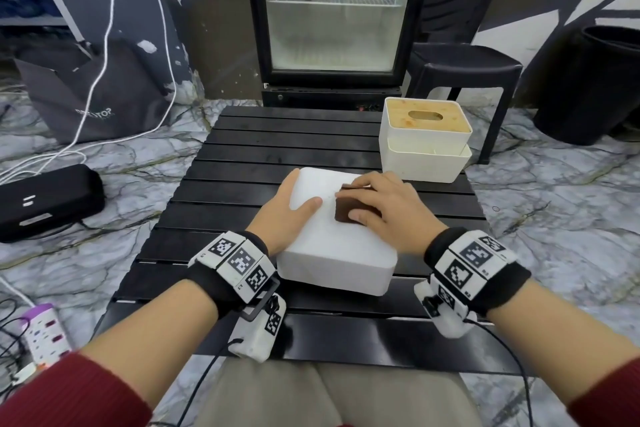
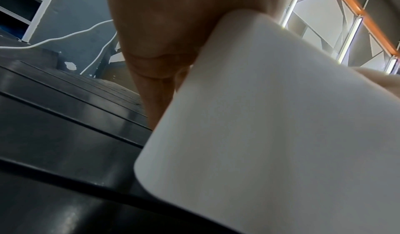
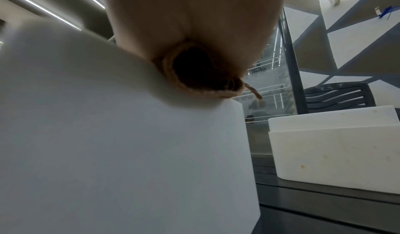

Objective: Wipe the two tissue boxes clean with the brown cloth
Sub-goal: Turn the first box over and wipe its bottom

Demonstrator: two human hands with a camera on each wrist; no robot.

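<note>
- Wiping looks under way on the nearer plain white rectangular tissue box [image 1: 337, 246], which lies on the black slatted table [image 1: 277, 135] with a blank face up; judging by that unbroken face, the box has probably been turned over so its underside can be cleaned.
- The right hand [image 1: 384, 208] lies on top of this box, fingers curled over the folded brown cloth [image 1: 348, 208] and gripping it; thumb and fingers bracket the wad, likely so it stays bunched and pressed flat against the surface.
- In the right wrist view the cloth [image 3: 201, 73] shows as a dark fold tucked under the palm, its stitched edge touching the box's top edge.
- The left hand [image 1: 289, 208] sits just beside the right, on the box's left side: the thumb rests flat on the top face and the fingers reach along the far left edge. It is relaxed and clasps nothing, seemingly bracing the box against sliding under the wipe.
- The left wrist view confirms the palm [image 2: 164, 40] touching the box's rounded corner.
- Beyond the right hand, apart from it, stands the second white tissue box with a light wooden slotted lid [image 1: 427, 140]; yellowish specks on its side in the right wrist view suggest it awaits cleaning.
</note>
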